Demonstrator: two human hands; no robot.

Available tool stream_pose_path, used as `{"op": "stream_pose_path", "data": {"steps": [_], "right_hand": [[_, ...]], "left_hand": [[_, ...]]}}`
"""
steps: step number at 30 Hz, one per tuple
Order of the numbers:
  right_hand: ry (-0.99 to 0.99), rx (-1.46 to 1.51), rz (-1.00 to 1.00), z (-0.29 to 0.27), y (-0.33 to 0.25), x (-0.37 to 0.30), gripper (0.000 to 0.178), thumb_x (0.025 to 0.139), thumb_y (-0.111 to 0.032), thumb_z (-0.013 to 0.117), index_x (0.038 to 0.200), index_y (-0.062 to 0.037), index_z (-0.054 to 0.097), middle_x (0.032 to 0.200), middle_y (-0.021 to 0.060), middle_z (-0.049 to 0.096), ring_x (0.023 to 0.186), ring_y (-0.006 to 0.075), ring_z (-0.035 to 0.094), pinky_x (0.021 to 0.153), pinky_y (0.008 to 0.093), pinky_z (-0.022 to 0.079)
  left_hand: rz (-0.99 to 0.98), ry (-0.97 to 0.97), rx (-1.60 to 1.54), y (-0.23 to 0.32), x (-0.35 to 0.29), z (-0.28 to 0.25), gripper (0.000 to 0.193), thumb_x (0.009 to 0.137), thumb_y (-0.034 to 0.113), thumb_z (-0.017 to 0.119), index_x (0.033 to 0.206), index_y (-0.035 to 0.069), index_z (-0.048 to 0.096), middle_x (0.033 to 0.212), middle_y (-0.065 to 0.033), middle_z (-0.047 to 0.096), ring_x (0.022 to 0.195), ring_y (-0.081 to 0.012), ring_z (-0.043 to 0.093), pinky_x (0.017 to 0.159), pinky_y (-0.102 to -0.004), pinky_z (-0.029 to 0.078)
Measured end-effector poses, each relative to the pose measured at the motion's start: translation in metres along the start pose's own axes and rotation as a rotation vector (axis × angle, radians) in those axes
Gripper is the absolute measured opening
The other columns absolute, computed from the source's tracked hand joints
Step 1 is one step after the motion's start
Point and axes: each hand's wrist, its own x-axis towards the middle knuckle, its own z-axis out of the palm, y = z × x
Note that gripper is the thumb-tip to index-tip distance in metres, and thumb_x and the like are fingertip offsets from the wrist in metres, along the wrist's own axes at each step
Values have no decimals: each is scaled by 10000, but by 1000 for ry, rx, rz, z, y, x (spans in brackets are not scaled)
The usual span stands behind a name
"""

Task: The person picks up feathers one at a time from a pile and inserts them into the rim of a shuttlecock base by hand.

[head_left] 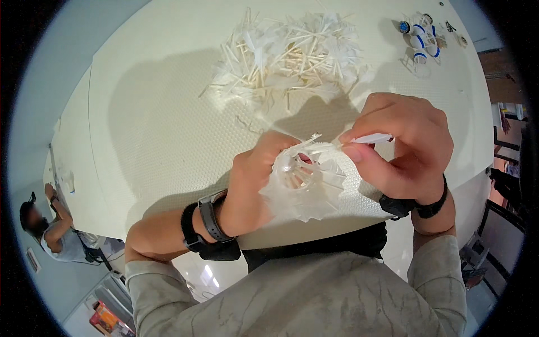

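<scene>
My left hand [252, 171] is closed around a white feather shuttlecock [306, 185], held low over the table's near edge with its open feathered end facing up. Some of its feathers look ragged and uneven, and its cork is hidden. Just to the right, my right hand [407, 149] pinches a white feather [373, 138] between thumb and forefinger. Whether this feather is still joined to the shuttlecock I cannot tell.
A loose heap of white feathers and quills [297, 59] lies at the table's far middle. Several shuttlecocks with blue-banded corks [418, 41] and small bits lie at the far right. Another person [59, 230] sits at the far left edge of the white textured table [163, 118].
</scene>
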Motion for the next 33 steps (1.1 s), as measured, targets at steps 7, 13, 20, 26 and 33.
{"op": "stream_pose_path", "data": {"steps": [7,13,20,26,33], "right_hand": [[9,19,-51,0,-1,0,173,686,75,697,844,7,674,711,100,679,573,200,609,513,274,440],[-31,11,-34,-4,-3,2,182,683,70,698,848,-4,679,711,109,686,577,217,614,523,285,449],[-18,-26,-61,-5,3,2,187,689,73,682,858,-6,690,722,109,681,597,220,613,538,293,461],[-73,43,-106,-14,13,3,180,741,19,636,882,-39,732,784,105,659,609,181,592,514,271,427],[-134,19,-201,-18,10,8,174,746,-41,676,905,-64,740,822,77,649,608,149,543,499,242,340]], "left_hand": [[39,72,96,-6,-1,5,492,740,191,869,1117,55,582,946,-78,691,832,-202,716,750,-283,542],[57,-2,231,11,4,0,467,758,174,850,1125,49,589,956,-77,696,843,-206,720,748,-286,541],[76,22,232,2,-3,9,406,777,123,822,1108,36,602,963,-74,698,806,-191,700,749,-289,540],[-42,-75,190,3,4,4,349,795,48,771,1106,20,615,968,-79,695,821,-164,676,773,-290,535],[-11,-169,43,1,-2,2,387,784,90,771,1127,21,606,960,-91,698,804,-198,689,759,-283,537]]}}
